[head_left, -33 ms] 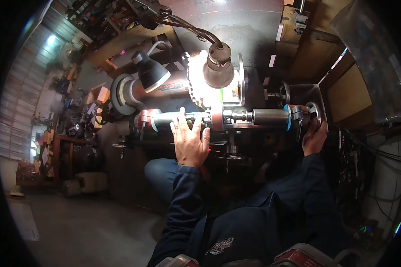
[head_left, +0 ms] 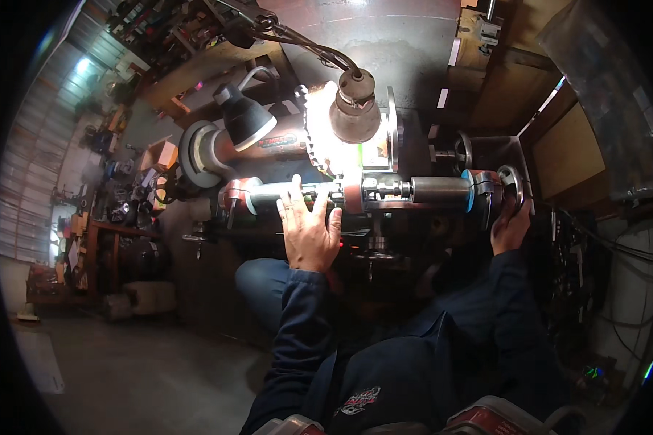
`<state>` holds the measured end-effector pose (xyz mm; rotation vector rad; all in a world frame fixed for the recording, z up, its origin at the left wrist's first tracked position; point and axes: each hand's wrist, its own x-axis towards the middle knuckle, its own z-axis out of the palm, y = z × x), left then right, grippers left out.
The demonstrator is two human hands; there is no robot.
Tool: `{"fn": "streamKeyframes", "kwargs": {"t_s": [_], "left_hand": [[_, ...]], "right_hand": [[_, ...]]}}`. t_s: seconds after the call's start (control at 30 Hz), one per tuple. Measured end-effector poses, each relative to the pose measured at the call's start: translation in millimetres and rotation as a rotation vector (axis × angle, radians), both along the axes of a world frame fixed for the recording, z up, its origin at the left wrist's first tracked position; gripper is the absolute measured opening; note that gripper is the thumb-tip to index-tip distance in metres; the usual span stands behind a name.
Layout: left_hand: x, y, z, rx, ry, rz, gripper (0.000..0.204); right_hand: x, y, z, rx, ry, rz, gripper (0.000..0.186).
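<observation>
My left hand (head_left: 310, 241) lies with its fingers spread on the bright metal shaft (head_left: 270, 194), left of a reddish round holder (head_left: 353, 197). Just beyond the fingertips, strong glare hides part of the shaft. At the right end of the machine, my right hand (head_left: 511, 228) is closed around the near side of a shiny metal handwheel (head_left: 514, 181); some of its fingers are hidden. Between the holder and that wheel runs a thicker steel cylinder (head_left: 440, 190), with a blue ring (head_left: 470, 191) at its right end.
A lamp (head_left: 355, 112) hangs low over the machine's middle, beside a black lamp (head_left: 245, 119). Behind stands a large round wheel (head_left: 197, 154). Another handwheel (head_left: 464, 151) is at the back right. Shelves of clutter line the left. Cables (head_left: 617, 257) hang at right.
My right hand has shifted very slightly toward me on the handwheel. My left hand has not visibly moved.
</observation>
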<state>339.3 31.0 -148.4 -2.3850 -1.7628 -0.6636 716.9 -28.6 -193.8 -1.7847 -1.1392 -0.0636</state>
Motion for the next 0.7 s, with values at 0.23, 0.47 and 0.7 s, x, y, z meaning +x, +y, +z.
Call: {"fn": "streamKeyframes", "kwargs": {"t_s": [0.23,0.47,0.7], "left_hand": [[0.5,0.3,-0.9,-0.01,-0.006,-0.001,0.044],[-1.3,-0.1,-3.3,-0.003,-0.007,-0.017,0.045],[-1.1,-0.3,-1.7,0.014,-0.007,-0.013,0.045]], "right_hand": [[-1.6,-0.8,0.3,0.052,-0.042,-0.001,0.023],[12.1,19.1,41.8,-0.163,-0.229,0.013,0.032],[-2.9,3.7,16.8,0.022,-0.053,0.02,0.028]]}}
